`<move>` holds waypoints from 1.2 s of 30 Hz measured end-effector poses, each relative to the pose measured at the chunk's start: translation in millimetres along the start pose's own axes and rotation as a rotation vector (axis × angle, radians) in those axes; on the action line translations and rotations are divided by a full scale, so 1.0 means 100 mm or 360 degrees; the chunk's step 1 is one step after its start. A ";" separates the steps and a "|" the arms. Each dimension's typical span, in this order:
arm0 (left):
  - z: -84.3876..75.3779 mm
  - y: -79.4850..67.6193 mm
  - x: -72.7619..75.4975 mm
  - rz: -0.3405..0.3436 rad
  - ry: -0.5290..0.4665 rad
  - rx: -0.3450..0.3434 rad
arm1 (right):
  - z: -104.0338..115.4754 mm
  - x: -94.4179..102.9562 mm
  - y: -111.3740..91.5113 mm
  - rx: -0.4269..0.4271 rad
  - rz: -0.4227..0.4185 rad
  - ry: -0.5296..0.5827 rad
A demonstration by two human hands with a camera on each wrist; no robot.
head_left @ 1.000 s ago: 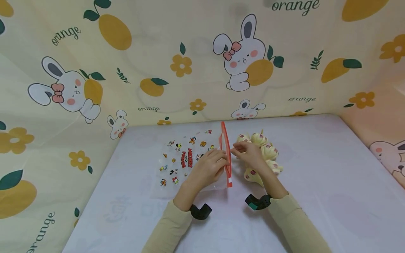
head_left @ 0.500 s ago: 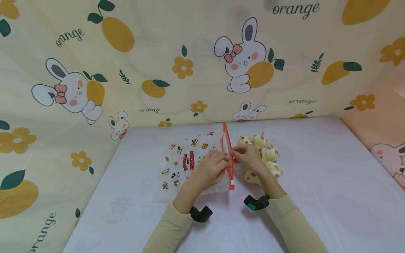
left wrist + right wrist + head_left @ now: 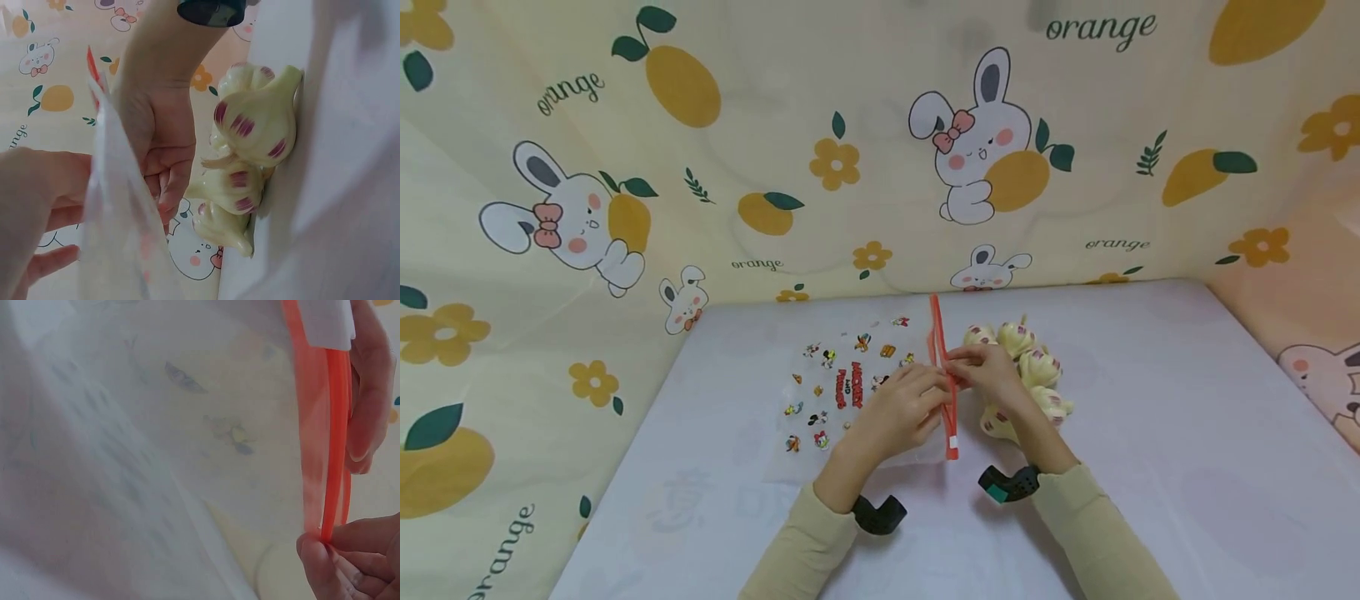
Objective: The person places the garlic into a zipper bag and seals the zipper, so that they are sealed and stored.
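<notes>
A clear zip bag (image 3: pixel 842 400) with cartoon prints lies left of centre, its red zip strip (image 3: pixel 937 325) facing right. My left hand (image 3: pixel 906 412) holds the bag near the mouth, its fingers (image 3: pixel 369 419) along the strip. Farther along the strip, my right hand (image 3: pixel 992 379) pinches it between thumb and fingers (image 3: pixel 319 569). In the left wrist view, the bag wall (image 3: pixel 119 206) stands between both hands and hides some left fingertips. Just right of my right hand sits a group of garlic bulbs (image 3: pixel 1040 365), cream with purple patches.
A pale cloth covers the table (image 3: pixel 1172 433). Behind it rises a printed curtain (image 3: pixel 887 167) with rabbits and oranges. Each wrist carries a black camera mount (image 3: pixel 880 515) that hangs inward between the forearms.
My right hand has moved left from beside the garlic onto the zip strip and now pinches it. The bag's mouth looks narrower. My left hand stays at the mouth.
</notes>
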State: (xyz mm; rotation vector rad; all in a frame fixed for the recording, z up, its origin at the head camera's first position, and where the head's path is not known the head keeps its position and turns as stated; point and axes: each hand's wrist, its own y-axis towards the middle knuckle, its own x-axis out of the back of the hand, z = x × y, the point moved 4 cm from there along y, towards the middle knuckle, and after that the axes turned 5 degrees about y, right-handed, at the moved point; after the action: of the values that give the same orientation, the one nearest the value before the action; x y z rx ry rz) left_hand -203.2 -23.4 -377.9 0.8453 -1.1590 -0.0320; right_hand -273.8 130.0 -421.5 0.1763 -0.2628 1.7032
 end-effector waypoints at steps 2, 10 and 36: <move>-0.01 0.00 0.00 -0.0009 -0.0026 0.0005 | 0.00 0.00 0.00 0.0000 0.0008 0.0020; 0.09 0.00 0.01 0.0029 -0.0248 0.0455 | 0.02 0.00 -0.03 -0.0021 0.0006 0.0068; 0.08 0.19 -0.11 0.0379 -0.0494 0.1416 | 0.08 0.03 -0.06 0.0051 0.0036 0.0093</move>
State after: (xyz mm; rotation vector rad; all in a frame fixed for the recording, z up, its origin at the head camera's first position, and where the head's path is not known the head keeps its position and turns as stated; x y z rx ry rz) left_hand -222.4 -9.9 -373.9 1.5059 -1.5832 0.6070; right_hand -268.5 131.1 -412.1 0.1472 -0.1950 1.7330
